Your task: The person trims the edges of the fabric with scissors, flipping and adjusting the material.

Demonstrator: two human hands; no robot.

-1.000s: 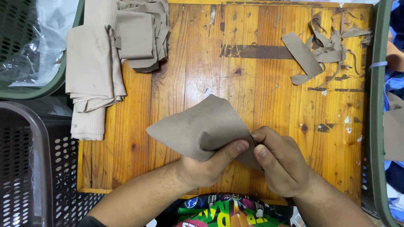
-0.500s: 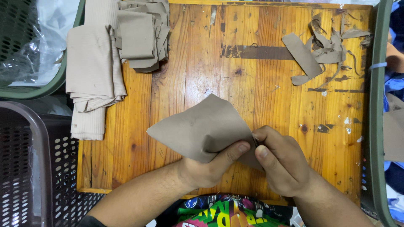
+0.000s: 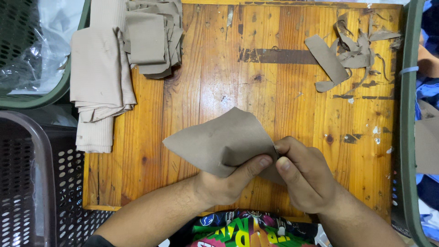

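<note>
Fabric piece (image 3: 219,139) — a taupe, roughly diamond-shaped cut — was up off the wooden board (image 3: 256,91), pinched at its right-hand corner by both hands. Left hand (image 3: 228,185) came in from below with the thumb laid flat along the lower edge, clamping the cloth against the curled fingers; right hand (image 3: 304,176) was bunched tight over the same corner, thumb pressing down just beside the left thumb, the two touching. To my eye the step in hand was working that corner — folding or turning it — and doing it well called for keeping both thumbs close together, the edges matched, and the free part left hanging slack instead of dragged. The piece's long axis ran left to right, tilted slightly, with its free tip pointing left toward the black basket (image 3: 27,183) and a second peak pointing up the board. Further out, a stack of folded tan fabric (image 3: 98,82) lay at the board's upper left, smaller cut pieces (image 3: 153,39) just beside it, and trimmed scraps (image 3: 350,50) well apart at upper right, near the green bin rim (image 3: 407,114).
</note>
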